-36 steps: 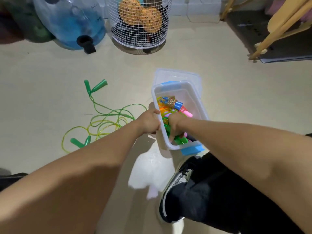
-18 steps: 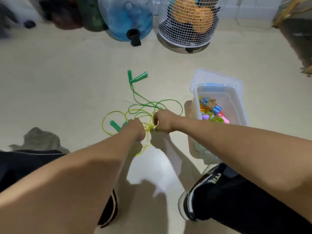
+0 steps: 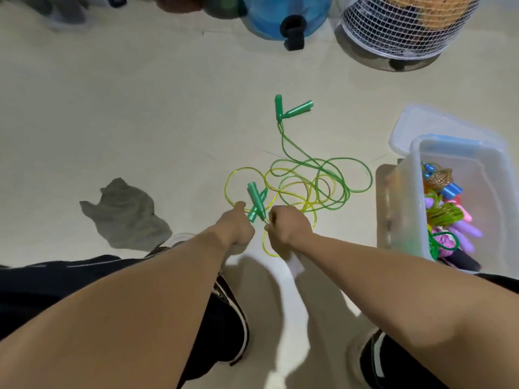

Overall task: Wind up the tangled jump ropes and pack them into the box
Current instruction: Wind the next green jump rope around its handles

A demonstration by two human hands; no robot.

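Landmark: a clear plastic box is seen on the floor, holding wound ropes in many colours.
Tangled ropes: green and yellow jump ropes are spread in loose loops on the floor just beside the box, on its left.
Far handles: one pair of green handles is laid beyond the tangle, well apart from both hands.
Near handles: a second green pair is found at the tangle's near edge, farther left of the box.
Left hand: the left hand is curled at the lower ends of the near handles; which part is gripped cannot be told.
Right hand: the right hand is clenched, and yellow cord is pinched by its fingers, just beside the near handles.
Cord end: a yellow loop is seen hanging below the right hand.
Lid: a clear lid is seen behind the box.
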